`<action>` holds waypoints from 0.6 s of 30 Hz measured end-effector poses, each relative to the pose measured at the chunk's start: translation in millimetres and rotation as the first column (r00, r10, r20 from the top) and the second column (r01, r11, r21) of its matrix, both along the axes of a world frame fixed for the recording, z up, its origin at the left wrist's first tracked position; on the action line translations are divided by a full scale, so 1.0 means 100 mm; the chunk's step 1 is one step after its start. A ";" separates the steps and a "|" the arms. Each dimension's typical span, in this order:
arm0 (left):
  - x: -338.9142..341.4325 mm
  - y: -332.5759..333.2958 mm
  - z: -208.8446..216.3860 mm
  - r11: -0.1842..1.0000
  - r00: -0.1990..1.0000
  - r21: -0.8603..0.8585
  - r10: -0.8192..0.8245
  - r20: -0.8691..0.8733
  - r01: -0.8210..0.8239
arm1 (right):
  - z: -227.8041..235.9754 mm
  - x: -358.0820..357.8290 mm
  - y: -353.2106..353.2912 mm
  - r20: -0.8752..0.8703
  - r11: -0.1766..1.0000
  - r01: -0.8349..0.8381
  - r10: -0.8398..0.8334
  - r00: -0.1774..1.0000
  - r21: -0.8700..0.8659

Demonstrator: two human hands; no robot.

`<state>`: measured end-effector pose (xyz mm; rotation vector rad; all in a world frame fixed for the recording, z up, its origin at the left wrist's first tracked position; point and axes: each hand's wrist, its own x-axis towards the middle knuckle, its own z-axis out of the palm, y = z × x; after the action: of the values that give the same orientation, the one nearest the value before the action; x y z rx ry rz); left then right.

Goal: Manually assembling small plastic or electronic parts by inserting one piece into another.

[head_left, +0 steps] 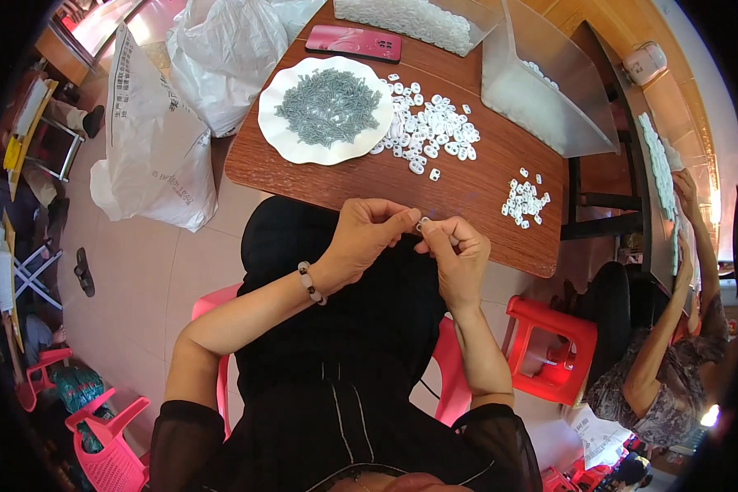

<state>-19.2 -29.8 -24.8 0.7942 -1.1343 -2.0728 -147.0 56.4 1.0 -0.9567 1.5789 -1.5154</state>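
My left hand (371, 234), with a bead bracelet at the wrist, and my right hand (461, 256) meet above my lap at the table's near edge. Between their fingertips is a small white plastic piece with holes (422, 223), pinched by my right thumb and finger. My left thumb and finger are pressed together against it; whatever else they hold is hidden. Beyond my hands stands a white scalloped plate (269, 123) heaped with small grey screws (328, 107). Loose white two-hole pieces (435, 123) lie right of the plate, and a smaller pile of white pieces (523, 203) sits farther right.
On the brown table (303, 176) are a pink phone (354, 43) and clear bins (541, 107) holding white pieces. White sacks (160, 139) stand on the floor to the left. At right are a red stool (553, 348) and another person's arms (660, 336) at a neighbouring table.
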 end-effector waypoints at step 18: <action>0.01 0.02 0.01 1.000 0.999 0.019 -0.007 -0.034 0.008 | -0.01 -0.01 0.00 0.052 1.000 0.013 -0.013 0.999 -0.015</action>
<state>-18.3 -27.5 -24.1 0.7619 -1.1018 -2.0988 -147.9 56.6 0.0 -0.9097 1.5414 -1.5515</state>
